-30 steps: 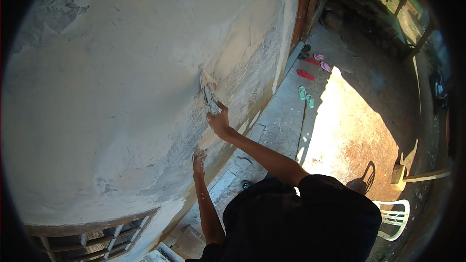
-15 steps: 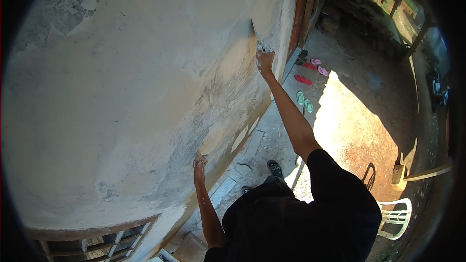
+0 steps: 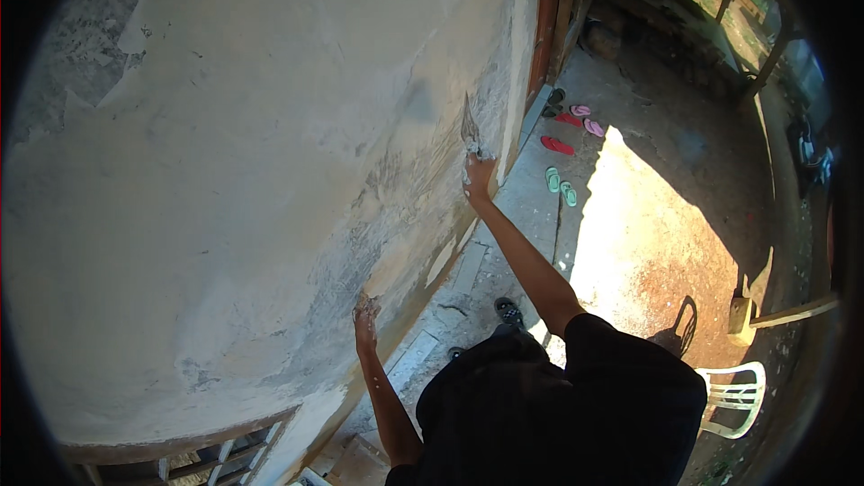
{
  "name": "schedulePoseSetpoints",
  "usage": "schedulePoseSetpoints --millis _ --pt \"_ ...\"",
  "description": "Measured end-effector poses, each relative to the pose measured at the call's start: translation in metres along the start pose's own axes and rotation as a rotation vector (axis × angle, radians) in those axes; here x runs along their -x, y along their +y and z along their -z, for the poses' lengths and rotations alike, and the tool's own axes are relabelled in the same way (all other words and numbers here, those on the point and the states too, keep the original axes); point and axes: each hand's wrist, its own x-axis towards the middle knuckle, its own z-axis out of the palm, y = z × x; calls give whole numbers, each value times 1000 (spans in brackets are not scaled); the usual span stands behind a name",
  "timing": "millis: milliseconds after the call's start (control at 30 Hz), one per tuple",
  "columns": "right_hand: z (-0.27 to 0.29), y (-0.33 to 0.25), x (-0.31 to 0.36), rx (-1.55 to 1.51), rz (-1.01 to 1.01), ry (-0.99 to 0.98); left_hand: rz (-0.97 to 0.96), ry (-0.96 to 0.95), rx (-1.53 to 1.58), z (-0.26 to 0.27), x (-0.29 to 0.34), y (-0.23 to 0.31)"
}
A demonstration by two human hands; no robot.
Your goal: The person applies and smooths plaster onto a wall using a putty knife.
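Note:
A pale plastered wall (image 3: 225,189) fills the left side, with rough grey streaks low down near my hands. My right hand (image 3: 479,178), smeared with plaster, is closed round the handle of a putty knife (image 3: 469,121). The knife's metal blade points up and away along the wall, and a soft shadow falls on the plaster to its left. Lower and nearer, my left hand (image 3: 365,326) is beside the wall's lower part. Its fingers look curled and coated with grey plaster; what they hold is too small to make out.
A barred wooden window (image 3: 180,459) is at the lower left, a brown door frame (image 3: 547,27) at the far end. Several sandals, among them a red one (image 3: 558,145) and green ones (image 3: 553,180), lie on the concrete. A white plastic chair (image 3: 733,399) stands at the right.
My right hand has come down and nearer with the putty knife, the blade now lower along the wall. The left hand stays at nearly the same place. The view has shifted slightly.

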Motion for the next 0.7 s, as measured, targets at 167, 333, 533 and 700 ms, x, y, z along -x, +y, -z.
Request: schedulePoseSetpoints --millis 167,333,533,700 --pt "-27 -7 -46 194 439 -188 -18 -28 9 -15 -5 0" --pt "2 91 101 201 12 -340 -53 -55 -78 -26 -11 0" --pt "46 125 160 377 392 -464 -51 -29 -74 -26 -10 3" --pt "-19 49 121 215 -3 -367 -71 -8 -81 -6 -2 -15"
